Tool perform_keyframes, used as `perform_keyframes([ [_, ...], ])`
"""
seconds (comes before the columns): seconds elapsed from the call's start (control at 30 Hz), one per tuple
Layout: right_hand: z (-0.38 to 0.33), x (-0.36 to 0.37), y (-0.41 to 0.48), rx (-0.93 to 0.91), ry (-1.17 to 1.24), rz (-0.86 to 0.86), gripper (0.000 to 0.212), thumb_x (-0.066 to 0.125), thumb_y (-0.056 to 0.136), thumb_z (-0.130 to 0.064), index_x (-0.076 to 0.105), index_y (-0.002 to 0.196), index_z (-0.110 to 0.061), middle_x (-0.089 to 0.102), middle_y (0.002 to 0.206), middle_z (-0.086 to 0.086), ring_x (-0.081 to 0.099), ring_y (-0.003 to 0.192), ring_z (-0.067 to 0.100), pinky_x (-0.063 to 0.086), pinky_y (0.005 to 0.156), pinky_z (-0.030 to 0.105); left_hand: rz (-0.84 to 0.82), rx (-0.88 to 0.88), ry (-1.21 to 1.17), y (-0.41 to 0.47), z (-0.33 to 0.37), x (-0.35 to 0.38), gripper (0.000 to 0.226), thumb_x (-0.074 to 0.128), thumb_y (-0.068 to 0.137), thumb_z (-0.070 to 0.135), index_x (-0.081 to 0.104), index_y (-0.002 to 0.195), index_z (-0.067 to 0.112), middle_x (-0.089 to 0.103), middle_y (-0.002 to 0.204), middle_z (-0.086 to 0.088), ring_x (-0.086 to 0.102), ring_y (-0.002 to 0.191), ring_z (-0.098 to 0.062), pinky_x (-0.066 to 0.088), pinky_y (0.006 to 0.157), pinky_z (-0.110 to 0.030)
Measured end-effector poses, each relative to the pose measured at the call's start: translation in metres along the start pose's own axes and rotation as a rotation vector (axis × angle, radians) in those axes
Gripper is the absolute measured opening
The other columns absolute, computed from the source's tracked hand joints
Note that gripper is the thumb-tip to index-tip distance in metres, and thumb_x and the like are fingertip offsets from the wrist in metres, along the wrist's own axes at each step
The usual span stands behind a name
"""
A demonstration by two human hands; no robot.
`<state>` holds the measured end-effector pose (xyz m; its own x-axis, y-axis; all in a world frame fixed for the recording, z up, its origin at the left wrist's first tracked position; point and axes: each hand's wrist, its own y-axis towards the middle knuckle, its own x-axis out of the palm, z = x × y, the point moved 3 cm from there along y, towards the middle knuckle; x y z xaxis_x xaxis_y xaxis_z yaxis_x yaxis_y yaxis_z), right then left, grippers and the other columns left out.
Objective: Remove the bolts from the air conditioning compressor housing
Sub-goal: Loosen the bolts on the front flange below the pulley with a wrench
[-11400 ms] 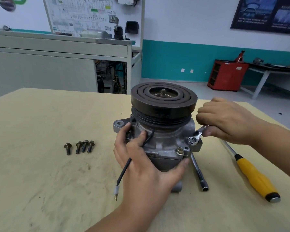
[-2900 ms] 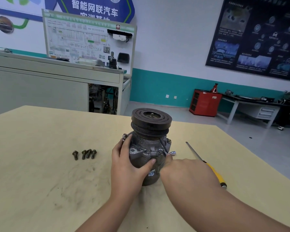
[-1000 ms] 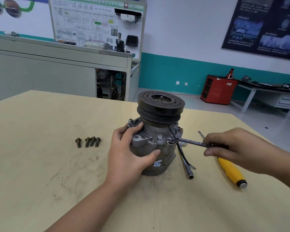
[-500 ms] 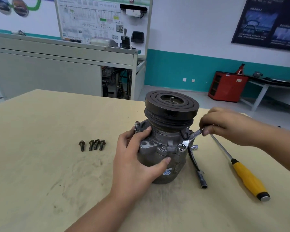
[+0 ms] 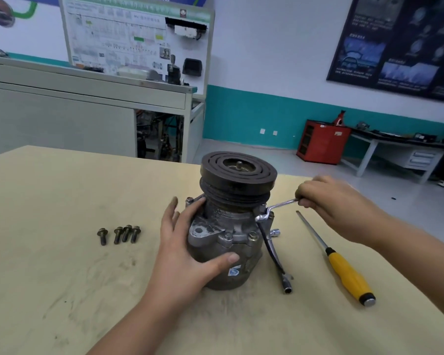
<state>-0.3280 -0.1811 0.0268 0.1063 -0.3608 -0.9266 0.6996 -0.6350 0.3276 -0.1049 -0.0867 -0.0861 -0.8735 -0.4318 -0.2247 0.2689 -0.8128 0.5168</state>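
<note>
One compressor [image 5: 231, 226] stands upright about midway across the table [image 5: 62, 278], nearer its far edge than its near one, with the dark grooved pulley on top and the grey metal body below. The left hand [image 5: 187, 254] grasps that body from the left: the thumb lies curled across the front and the fingers reach round the back, one of them sticking out straight. The right hand [image 5: 336, 203] is clenched on the end of one slim wrench [image 5: 277, 207], pinching it between thumb and curled fingers. The wrench's ring end sits on the right shoulder of the body, and whatever lies under the ring is hidden. Three bolt heads [image 5: 228, 237] show on the body: two side by side on the front flange and one on the back-left ear, just beside the left fingers. Four loose bolts [image 5: 118, 234] lie in a row toward the left edge, well apart from the compressor; three are close together and one is a little further left. One black cable [image 5: 269, 244] hangs down the right side. One steel bar tool [image 5: 287, 288] lies just right of the base. One yellow-handled screwdriver [image 5: 344, 267] lies toward the right edge, its tip pointing at the far edge.
</note>
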Motion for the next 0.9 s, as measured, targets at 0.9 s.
perform_keyframes([
  [0.9,-0.146,-0.071,-0.071,0.037,-0.307,-0.065,0.048,0.065,0.029,-0.007,0.028,0.057,-0.020,0.038,0.031,0.001,0.042,0.024,0.014,-0.010,0.057,0.019,0.230,-0.082,0.146,-0.024,0.023,0.036,0.091,0.083,0.068,0.033,0.030,0.141,0.034,0.016,0.147,0.000,0.030,0.135,-0.020,0.023,0.107,-0.021],
])
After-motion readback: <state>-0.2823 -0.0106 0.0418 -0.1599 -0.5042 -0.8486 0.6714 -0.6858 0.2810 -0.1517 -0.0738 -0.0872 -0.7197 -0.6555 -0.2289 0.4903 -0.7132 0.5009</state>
